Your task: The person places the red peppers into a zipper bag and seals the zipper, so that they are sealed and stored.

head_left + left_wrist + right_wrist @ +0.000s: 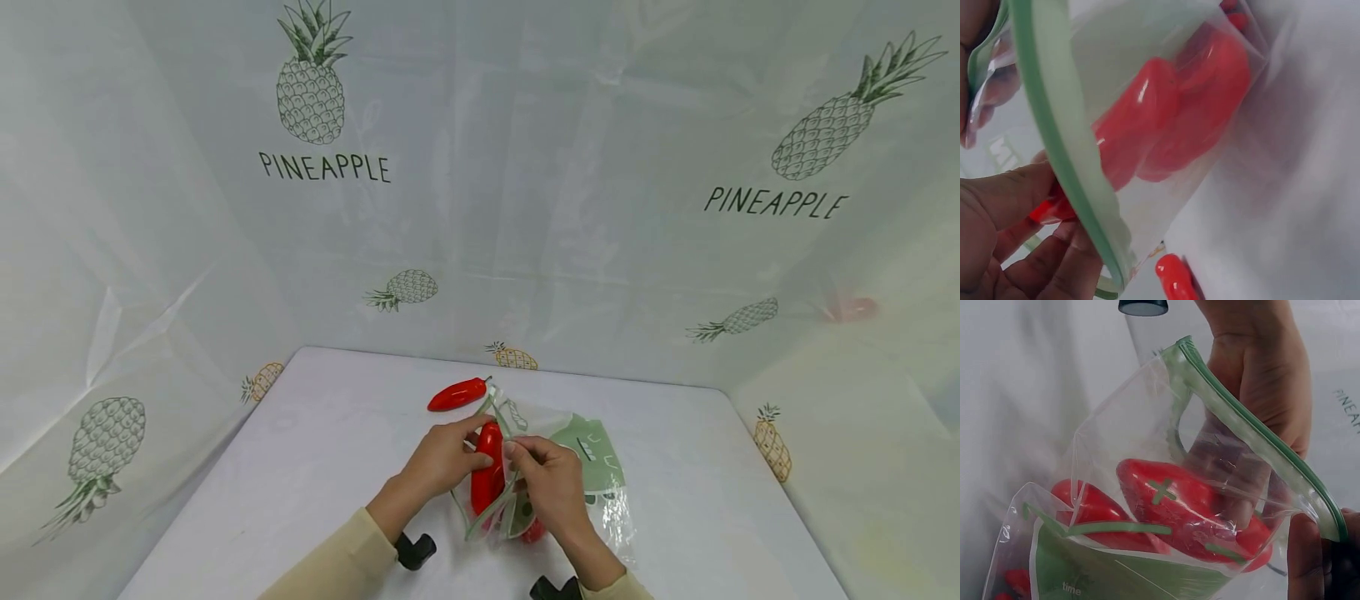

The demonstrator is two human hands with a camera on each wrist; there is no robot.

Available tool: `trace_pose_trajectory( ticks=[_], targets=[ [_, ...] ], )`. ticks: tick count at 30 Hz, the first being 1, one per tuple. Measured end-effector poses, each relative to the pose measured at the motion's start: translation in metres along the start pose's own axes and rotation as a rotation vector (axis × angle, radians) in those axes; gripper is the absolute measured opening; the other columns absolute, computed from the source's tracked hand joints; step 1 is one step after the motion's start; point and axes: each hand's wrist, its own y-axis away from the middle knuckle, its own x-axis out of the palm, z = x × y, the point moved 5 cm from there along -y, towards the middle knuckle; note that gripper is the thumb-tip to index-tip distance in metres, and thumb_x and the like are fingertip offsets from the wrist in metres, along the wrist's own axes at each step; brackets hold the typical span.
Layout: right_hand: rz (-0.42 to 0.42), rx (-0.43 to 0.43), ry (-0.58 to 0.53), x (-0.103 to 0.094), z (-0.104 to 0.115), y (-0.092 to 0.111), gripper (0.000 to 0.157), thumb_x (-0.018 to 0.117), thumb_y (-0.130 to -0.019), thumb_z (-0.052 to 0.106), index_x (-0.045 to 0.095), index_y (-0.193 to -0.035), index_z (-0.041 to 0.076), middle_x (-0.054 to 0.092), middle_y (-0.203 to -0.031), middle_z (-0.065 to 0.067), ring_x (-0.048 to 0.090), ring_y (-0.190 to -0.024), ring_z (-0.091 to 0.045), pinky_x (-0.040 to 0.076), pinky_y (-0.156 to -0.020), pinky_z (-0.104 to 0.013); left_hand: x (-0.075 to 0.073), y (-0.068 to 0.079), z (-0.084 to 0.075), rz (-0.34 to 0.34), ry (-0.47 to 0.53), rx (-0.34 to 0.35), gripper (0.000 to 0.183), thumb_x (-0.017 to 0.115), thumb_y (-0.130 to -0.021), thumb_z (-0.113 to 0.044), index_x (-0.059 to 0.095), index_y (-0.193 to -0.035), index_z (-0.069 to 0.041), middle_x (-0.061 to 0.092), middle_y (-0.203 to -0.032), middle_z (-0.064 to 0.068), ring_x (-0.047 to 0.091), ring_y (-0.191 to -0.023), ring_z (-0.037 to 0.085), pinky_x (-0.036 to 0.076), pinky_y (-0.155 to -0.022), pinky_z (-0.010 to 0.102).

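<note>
My left hand [441, 457] grips a large red chili pepper [486, 487] at the mouth of a clear zip bag [611, 467] with a green print. In the right wrist view, the left fingers reach inside the bag, around this pepper's upper end. My right hand [557, 482] pinches the green zip edge [1260, 428] and keeps the mouth apart. Another red pepper [1094, 506] lies inside the bag, beside the held one. Smaller red pieces [1017, 582] show low in the bag, partly hidden by the print.
One loose red pepper [457, 395] lies on the white table [330, 433], beyond the left hand and near the bag's top corner. A pale curtain [525, 208] printed with pineapples stands behind and along both sides. Black wrist mounts [417, 552] sit under the wrists.
</note>
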Motion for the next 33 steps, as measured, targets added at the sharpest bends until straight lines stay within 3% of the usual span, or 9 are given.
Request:
trace_pose_trajectory(
  ticks=[7, 18, 26, 33],
  targets=[
    [-0.010, 0.006, -0.016, 0.000, -0.001, 0.000, 0.012, 0.081, -0.094, 0.015, 0.083, -0.098, 0.004, 0.074, -0.080, -0.011, 0.065, -0.061, -0.013, 0.062, -0.055, -0.029, 0.008, -0.002, 0.000, -0.018, 0.005, 0.043, 0.064, 0.086, -0.089, -0.020, 0.061, -0.147, -0.016, 0.073, -0.115, 0.012, 0.067, -0.084, 0.017, 0.062, -0.065, 0.029],
    [-0.010, 0.015, -0.021, 0.000, -0.002, -0.001, 0.013, 0.080, -0.094, 0.016, 0.083, -0.098, 0.004, 0.074, -0.079, -0.012, 0.065, -0.062, -0.012, 0.062, -0.055, -0.032, 0.022, -0.005, 0.005, -0.040, -0.051, 0.038, 0.052, 0.085, -0.090, -0.021, 0.067, -0.137, -0.016, 0.063, -0.095, 0.001, 0.057, -0.069, 0.014, 0.053, -0.053, 0.024],
    [-0.015, 0.000, -0.036, -0.002, -0.002, -0.002, 0.014, 0.080, -0.095, 0.017, 0.083, -0.097, 0.003, 0.075, -0.083, -0.013, 0.066, -0.065, -0.012, 0.062, -0.055, -0.031, 0.030, -0.004, 0.002, 0.052, -0.025, 0.044, 0.043, 0.085, -0.089, -0.018, 0.070, -0.129, -0.013, 0.070, -0.098, 0.000, 0.060, -0.081, 0.014, 0.055, -0.059, 0.025],
    [-0.020, 0.008, -0.047, -0.005, -0.003, -0.003, 0.016, 0.079, -0.096, 0.016, 0.081, -0.099, 0.000, 0.074, -0.082, -0.014, 0.067, -0.066, -0.012, 0.062, -0.055, -0.031, 0.024, -0.003, 0.005, 0.014, -0.030, 0.097, 0.024, 0.080, -0.093, -0.022, 0.076, -0.116, -0.017, 0.071, -0.094, -0.006, 0.060, -0.076, 0.009, 0.053, -0.058, 0.023]
  ],
)
